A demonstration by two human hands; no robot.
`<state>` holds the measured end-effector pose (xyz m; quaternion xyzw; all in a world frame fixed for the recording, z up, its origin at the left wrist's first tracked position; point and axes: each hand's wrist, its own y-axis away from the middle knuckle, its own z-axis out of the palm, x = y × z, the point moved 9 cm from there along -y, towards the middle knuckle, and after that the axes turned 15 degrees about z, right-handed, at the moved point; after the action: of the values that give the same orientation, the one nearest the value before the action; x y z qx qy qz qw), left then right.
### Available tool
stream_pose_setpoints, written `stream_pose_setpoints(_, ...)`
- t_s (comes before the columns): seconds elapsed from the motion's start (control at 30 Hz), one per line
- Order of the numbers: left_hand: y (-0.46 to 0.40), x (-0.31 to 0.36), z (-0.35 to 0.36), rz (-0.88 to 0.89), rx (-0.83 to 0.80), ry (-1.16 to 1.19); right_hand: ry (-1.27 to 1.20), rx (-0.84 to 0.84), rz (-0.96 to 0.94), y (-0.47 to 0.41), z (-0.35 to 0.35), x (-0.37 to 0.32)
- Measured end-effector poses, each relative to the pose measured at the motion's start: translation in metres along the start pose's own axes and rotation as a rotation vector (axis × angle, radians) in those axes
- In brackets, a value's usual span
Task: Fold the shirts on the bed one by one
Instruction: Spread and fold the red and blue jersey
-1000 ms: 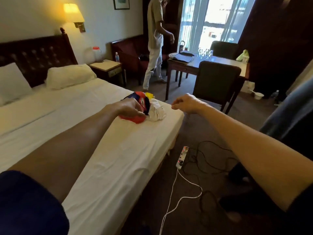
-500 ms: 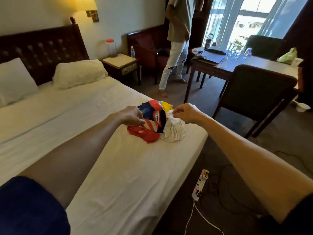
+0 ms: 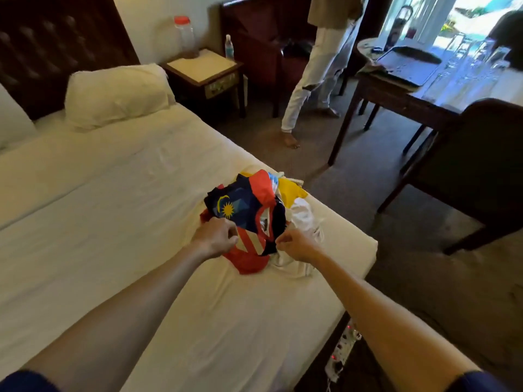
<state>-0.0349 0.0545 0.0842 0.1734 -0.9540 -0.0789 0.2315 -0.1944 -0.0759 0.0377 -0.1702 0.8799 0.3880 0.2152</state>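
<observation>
- Both hands have closed in on the pile of shirts [image 3: 254, 219] since a moment ago; the right one was in the air beside it.
- Left hand [image 3: 216, 236] pinches the flag-printed shirt [image 3: 243, 210] on top; right hand [image 3: 294, 244] grips its dark edge.
- Pile sits near the bed's [image 3: 113, 222] right edge, by the foot corner.
- White shirt [image 3: 304, 222] lies just beside, a pillow [image 3: 116, 94] at the head.

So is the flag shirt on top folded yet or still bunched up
Bunched up: the flag shirt lies crumpled atop the pile, both hands pinching its near edge.
</observation>
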Motion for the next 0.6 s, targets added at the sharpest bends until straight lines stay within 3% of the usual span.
stream_pose_setpoints(0.1,-0.059,-0.022,0.031,-0.065,0.035,0.028,0.061,-0.009,0.033,-0.066,0.009,0.014)
stream_pose_setpoints(0.2,-0.105,-0.045,0.071,-0.194,0.081,0.030,0.022,0.087,-0.010,-0.129,0.002,0.010)
stream_pose_setpoints(0.37,-0.125,-0.069,0.151,-0.588,0.328,0.263,0.233,0.249,-0.244,-0.212,0.001,-0.023)
stream_pose_setpoints(0.5,-0.142,-0.072,0.208,-0.723,0.237,0.199,0.541,0.265,-0.468,-0.253,0.023,-0.045)
stream_pose_setpoints(0.6,-0.151,-0.079,0.220,-0.754,0.345,0.203,0.545,0.256,-0.547,-0.269,0.028,-0.050)
